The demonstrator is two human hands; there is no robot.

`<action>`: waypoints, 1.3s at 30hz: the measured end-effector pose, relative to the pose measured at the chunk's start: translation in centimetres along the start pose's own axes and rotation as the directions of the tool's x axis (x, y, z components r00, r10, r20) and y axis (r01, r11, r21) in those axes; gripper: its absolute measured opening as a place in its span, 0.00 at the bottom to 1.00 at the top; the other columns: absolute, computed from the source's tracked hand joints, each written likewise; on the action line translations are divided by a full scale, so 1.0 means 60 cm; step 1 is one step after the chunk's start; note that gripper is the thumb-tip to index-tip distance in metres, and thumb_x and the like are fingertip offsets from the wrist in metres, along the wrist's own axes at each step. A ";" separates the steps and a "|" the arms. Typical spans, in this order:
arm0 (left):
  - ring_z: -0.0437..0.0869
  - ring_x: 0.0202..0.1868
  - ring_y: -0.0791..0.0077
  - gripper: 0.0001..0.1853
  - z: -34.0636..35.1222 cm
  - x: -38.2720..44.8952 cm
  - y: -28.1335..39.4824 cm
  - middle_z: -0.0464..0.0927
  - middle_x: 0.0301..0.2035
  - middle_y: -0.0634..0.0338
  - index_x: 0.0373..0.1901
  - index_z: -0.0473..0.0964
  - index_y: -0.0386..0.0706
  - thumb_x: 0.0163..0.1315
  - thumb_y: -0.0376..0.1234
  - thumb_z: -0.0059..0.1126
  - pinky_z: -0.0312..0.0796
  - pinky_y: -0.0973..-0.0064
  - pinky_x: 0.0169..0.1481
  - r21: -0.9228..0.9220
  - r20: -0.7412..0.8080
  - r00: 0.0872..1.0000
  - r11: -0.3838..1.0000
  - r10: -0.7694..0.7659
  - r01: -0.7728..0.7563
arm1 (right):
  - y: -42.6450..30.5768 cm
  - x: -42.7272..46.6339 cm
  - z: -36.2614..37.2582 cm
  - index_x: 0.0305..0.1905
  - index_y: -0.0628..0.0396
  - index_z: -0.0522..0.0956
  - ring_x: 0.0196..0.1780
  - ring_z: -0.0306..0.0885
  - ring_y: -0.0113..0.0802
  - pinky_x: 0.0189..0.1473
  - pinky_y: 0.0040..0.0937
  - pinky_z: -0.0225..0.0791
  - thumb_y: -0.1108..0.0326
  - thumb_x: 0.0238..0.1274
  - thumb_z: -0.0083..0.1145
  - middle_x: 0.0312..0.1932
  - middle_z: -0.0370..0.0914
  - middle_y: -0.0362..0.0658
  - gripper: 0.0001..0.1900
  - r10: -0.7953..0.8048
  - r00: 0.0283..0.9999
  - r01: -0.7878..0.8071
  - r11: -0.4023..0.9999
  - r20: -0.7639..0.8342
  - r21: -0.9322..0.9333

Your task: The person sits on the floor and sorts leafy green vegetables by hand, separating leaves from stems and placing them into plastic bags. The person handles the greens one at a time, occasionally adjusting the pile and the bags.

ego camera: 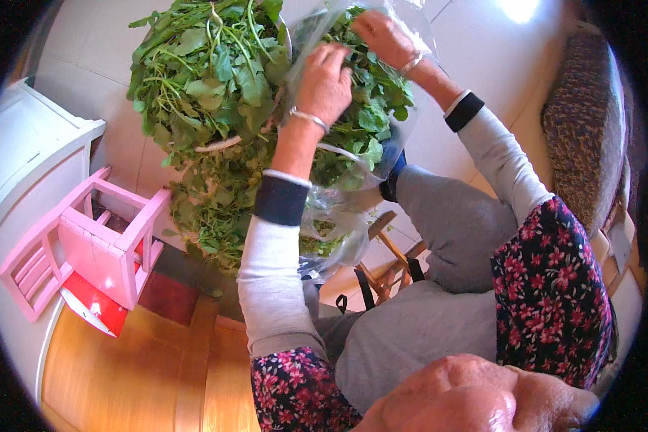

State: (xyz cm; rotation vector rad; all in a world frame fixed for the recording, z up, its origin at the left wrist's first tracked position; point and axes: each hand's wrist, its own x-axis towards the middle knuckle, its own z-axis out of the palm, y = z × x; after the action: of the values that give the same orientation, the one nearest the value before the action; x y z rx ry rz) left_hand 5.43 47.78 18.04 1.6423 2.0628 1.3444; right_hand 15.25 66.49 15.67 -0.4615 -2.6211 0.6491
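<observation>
Leafy greens (375, 116) on the right lie in and around a clear plastic bag (329, 210), whose film spreads around them. My left hand (324, 83), with a bracelet at the wrist, has its fingers bent over these greens and the bag's left side. Farther away, my right hand (386, 40) reaches down at the bag's far side, blurred, fingertips among leaves. Whether either hand grips a leaf or the film is hidden. Left of my hands, a big heap of leafy greens (210, 70) fills a container with a pale rim (218, 144). More small greens (216, 216) lie nearer to me.
A pink wooden chair (94, 237) stands at the left, with a red object (94, 305) beside it. White furniture (38, 146) is behind that. A wooden stool or frame (389, 259) shows by my legs. At right is a patterned cushioned seat (586, 124).
</observation>
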 end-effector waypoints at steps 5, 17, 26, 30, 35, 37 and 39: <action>0.64 0.62 0.42 0.21 0.048 0.063 -0.080 0.70 0.57 0.46 0.49 0.77 0.40 0.50 0.31 0.63 0.58 0.51 0.67 0.204 0.024 1.000 0.979 0.005 -0.010 | 0.260 -0.021 0.042 0.56 0.52 0.75 0.33 0.80 0.47 0.38 0.46 0.72 0.64 0.61 0.48 0.33 0.81 0.56 0.19 0.067 0.998 -0.067 0.947 -0.009 -0.314; 0.80 0.43 0.53 0.13 0.056 0.103 -0.062 0.80 0.37 0.51 0.38 0.80 0.40 0.49 0.31 0.64 0.72 0.60 0.52 0.106 -0.103 0.988 0.987 -0.111 0.122 | 0.078 0.010 -0.018 0.41 0.57 0.80 0.33 0.74 0.27 0.34 0.30 0.70 0.61 0.66 0.53 0.28 0.78 0.39 0.12 0.258 0.951 -0.306 0.873 0.173 0.380; 0.83 0.35 0.58 0.17 0.120 0.111 -0.033 0.81 0.35 0.50 0.42 0.78 0.37 0.48 0.28 0.67 0.75 0.66 0.42 -0.341 -0.114 0.939 0.901 -0.325 0.270 | 0.051 -0.014 -0.056 0.47 0.54 0.82 0.42 0.79 0.28 0.49 0.26 0.73 0.58 0.66 0.57 0.36 0.81 0.39 0.13 0.117 0.985 -0.145 0.959 0.127 0.241; 0.85 0.35 0.67 0.16 0.104 0.107 -0.039 0.83 0.34 0.53 0.41 0.79 0.37 0.50 0.30 0.68 0.76 0.71 0.41 -0.173 -0.067 0.958 0.949 -0.278 0.263 | 0.027 -0.007 -0.074 0.51 0.53 0.81 0.34 0.78 0.26 0.42 0.25 0.75 0.60 0.68 0.54 0.32 0.81 0.39 0.13 0.245 0.965 -0.262 0.935 0.096 0.241; 0.85 0.32 0.68 0.15 0.092 0.105 -0.019 0.84 0.30 0.54 0.39 0.80 0.37 0.51 0.34 0.69 0.76 0.72 0.41 -0.222 -0.104 0.955 0.943 -0.276 0.249 | 0.007 0.014 -0.103 0.40 0.57 0.82 0.34 0.73 0.22 0.36 0.26 0.70 0.59 0.66 0.56 0.28 0.78 0.36 0.12 0.498 0.812 -0.583 0.682 0.304 0.441; 0.85 0.32 0.69 0.16 0.084 0.106 -0.004 0.84 0.29 0.54 0.38 0.80 0.37 0.51 0.36 0.70 0.76 0.72 0.41 -0.236 -0.129 0.965 0.952 -0.229 0.195 | -0.008 0.019 -0.111 0.40 0.58 0.81 0.35 0.74 0.22 0.37 0.25 0.70 0.58 0.67 0.56 0.30 0.78 0.37 0.13 0.451 0.848 -0.530 0.733 0.278 0.427; 0.85 0.32 0.70 0.15 0.077 0.113 0.015 0.84 0.30 0.54 0.37 0.80 0.37 0.52 0.36 0.70 0.75 0.72 0.41 -0.367 -0.101 0.953 0.901 -0.284 0.230 | -0.021 0.021 -0.119 0.42 0.58 0.81 0.36 0.75 0.23 0.39 0.25 0.71 0.57 0.68 0.55 0.31 0.79 0.37 0.14 0.348 0.909 -0.410 0.843 0.229 0.349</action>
State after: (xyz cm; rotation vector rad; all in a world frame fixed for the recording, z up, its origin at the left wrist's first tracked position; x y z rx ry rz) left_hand 6.40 55.93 18.56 1.1069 1.8899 1.6649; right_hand 17.10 68.61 22.50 -0.8423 -2.4590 1.3588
